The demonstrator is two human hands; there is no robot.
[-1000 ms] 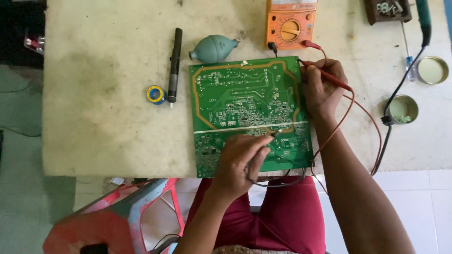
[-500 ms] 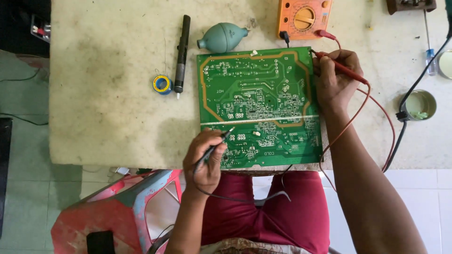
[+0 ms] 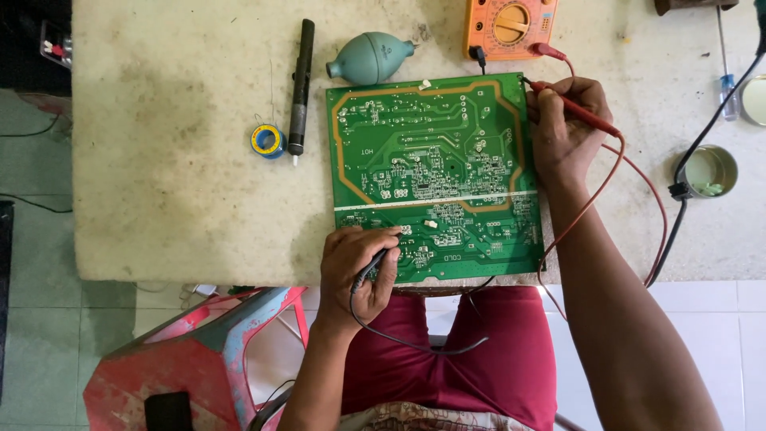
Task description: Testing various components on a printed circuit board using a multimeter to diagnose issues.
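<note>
A large green circuit board [image 3: 435,172] lies solder side up on the worn white table [image 3: 175,175]. My left hand [image 3: 359,271] grips a black test probe [image 3: 369,267] at the board's near left corner, its tip resting on the board. My right hand [image 3: 562,128] holds a red test probe [image 3: 574,108] against the board's far right corner. Red and black leads run from the probes to an orange multimeter [image 3: 511,25] at the table's far edge.
A black soldering tool [image 3: 301,84], a yellow-blue solder spool [image 3: 268,140] and a teal rubber blower [image 3: 369,57] lie left of the board. A tin [image 3: 710,172], a screwdriver [image 3: 726,72] and a black cable sit at right. A red stool [image 3: 199,359] stands below.
My left hand with the black probe slid left along the board's near edge, from the middle to the near left corner. My right hand kept the red probe at the far right corner.
</note>
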